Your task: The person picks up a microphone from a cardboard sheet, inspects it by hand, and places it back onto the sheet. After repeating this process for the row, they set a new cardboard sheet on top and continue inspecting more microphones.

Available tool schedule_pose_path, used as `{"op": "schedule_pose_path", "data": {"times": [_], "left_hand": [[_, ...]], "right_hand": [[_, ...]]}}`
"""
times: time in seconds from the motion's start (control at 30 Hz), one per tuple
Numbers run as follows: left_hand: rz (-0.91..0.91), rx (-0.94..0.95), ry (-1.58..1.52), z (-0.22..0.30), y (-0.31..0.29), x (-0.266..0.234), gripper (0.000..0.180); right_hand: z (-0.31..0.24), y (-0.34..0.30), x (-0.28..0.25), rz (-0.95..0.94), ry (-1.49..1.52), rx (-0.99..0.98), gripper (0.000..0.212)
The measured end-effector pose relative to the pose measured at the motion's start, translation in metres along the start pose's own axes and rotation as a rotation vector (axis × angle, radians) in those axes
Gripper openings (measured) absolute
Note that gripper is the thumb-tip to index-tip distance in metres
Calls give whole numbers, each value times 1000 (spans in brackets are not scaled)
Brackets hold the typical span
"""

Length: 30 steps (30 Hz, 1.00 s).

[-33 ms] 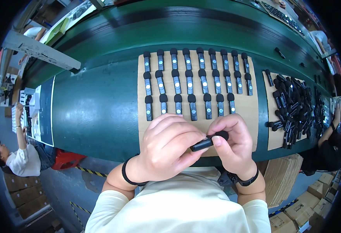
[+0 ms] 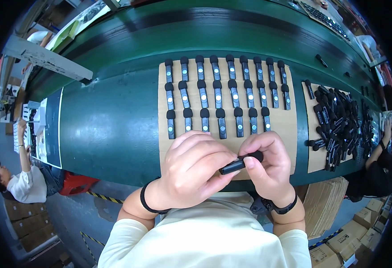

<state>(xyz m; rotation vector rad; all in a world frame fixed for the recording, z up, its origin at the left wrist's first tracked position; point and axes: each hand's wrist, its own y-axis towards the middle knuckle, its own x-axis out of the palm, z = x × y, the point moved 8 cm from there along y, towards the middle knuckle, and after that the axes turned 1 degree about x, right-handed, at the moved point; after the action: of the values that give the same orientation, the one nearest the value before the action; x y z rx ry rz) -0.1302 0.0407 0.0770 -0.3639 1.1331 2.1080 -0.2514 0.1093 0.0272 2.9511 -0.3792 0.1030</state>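
Near the cardboard sheet's front edge, my two hands hold a small black clip-on microphone point(image 2: 233, 167) with a round foam tip. My left hand point(image 2: 195, 166) pinches its body with thumb and fingertips, and my right hand point(image 2: 269, 165) grips the foam-tip end between thumb and curled fingers. The microphone lies tilted, foam end up to the right; part of its body hides behind my fingers. Beyond my hands, a flat cardboard sheet point(image 2: 278, 123) bears three rows of similar black microphones point(image 2: 218, 94), foam tips facing away, each with a pale round spot.
On the right, a heap of black microphones point(image 2: 336, 118) covers another cardboard piece point(image 2: 314, 165). The green bench point(image 2: 111, 120) spans left and far. A metal beam point(image 2: 48, 58) juts in at upper left. Co-workers sit at left point(image 2: 26, 183) and right point(image 2: 374, 172). Flattened cartons point(image 2: 323, 205) stand below.
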Motion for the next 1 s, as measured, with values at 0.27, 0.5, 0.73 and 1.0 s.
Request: {"op": "schedule_pose_path", "data": {"times": [0.27, 0.5, 0.73, 1.0], "left_hand": [[6, -2, -8, -1, -2, 0, 31], [8, -44, -110, -5, -2, -1, 34], [-72, -50, -28, -10, -9, 6, 35], [-89, -279, -85, -38, -27, -21, 30]], "right_hand": [[1, 0, 1, -27, -3, -15, 19], [-4, 7, 5, -38, -338, -217, 27], [-40, 0, 18, -111, -591, -528, 26], [-29, -9, -39, 21, -810, -382, 27]]}}
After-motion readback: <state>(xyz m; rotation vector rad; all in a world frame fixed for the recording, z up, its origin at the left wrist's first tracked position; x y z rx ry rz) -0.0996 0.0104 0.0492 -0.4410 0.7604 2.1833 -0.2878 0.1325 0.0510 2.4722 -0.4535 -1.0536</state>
